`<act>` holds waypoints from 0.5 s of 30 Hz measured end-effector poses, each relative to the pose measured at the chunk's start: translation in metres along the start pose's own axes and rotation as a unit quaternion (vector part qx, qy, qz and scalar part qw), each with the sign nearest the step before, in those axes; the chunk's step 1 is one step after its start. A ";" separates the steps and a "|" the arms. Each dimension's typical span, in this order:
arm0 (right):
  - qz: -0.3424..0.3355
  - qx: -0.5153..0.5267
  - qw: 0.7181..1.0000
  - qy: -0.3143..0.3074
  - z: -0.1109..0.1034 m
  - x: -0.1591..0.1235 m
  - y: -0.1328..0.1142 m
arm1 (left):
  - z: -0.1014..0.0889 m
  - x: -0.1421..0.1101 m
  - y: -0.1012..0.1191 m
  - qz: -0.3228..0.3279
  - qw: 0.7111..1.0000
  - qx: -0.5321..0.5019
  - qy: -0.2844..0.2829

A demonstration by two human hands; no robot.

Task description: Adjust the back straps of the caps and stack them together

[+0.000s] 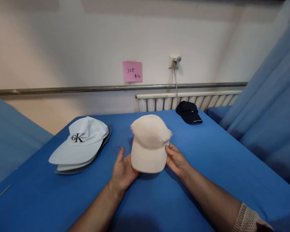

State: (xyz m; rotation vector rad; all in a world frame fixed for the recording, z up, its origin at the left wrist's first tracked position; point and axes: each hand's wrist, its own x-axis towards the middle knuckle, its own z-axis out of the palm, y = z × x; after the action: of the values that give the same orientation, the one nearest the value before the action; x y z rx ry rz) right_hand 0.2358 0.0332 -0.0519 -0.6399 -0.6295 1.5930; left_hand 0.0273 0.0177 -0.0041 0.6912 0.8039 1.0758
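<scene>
A cream baseball cap is in front of me at the middle of the blue-covered table, its brim pointing toward me. My right hand grips the right edge of the brim, thumb on top and fingers below. At the left edge of the brim is my left hand, palm turned up and thumb stretched away from the cap. Its fingertips are hidden under the brim. To the left lies a stack of caps, with a white cap with black letters on top and a grey brim showing underneath.
A dark navy cap lies at the table's far right corner. Behind the blue table are a radiator, a metal rail, a pink note and a plugged socket. Blue curtains hang on both sides.
</scene>
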 end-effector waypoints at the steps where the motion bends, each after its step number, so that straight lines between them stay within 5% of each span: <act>1: -0.015 -0.001 1.000 0.010 -0.002 0.003 -0.001 | 0.005 -0.002 -0.006 -0.024 0.999 -0.021 0.013; 4: -0.011 -0.008 1.000 0.008 -0.006 0.005 -0.002 | 0.017 -0.004 -0.016 -0.023 0.997 -0.026 0.071; 7: 0.031 -0.014 0.999 -0.001 -0.007 0.001 0.000 | 0.018 -0.002 0.006 0.026 0.991 -0.018 0.132; 15: 0.087 -0.135 0.986 -0.038 -0.010 -0.006 0.010 | -0.032 -0.019 0.175 0.275 0.926 -0.025 0.258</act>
State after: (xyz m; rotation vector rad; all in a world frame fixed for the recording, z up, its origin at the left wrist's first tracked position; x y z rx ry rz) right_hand 0.2368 0.0261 -0.0663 -0.8564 -0.8766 1.7153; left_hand -0.0888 0.0598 0.1259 0.6082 1.0532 1.8322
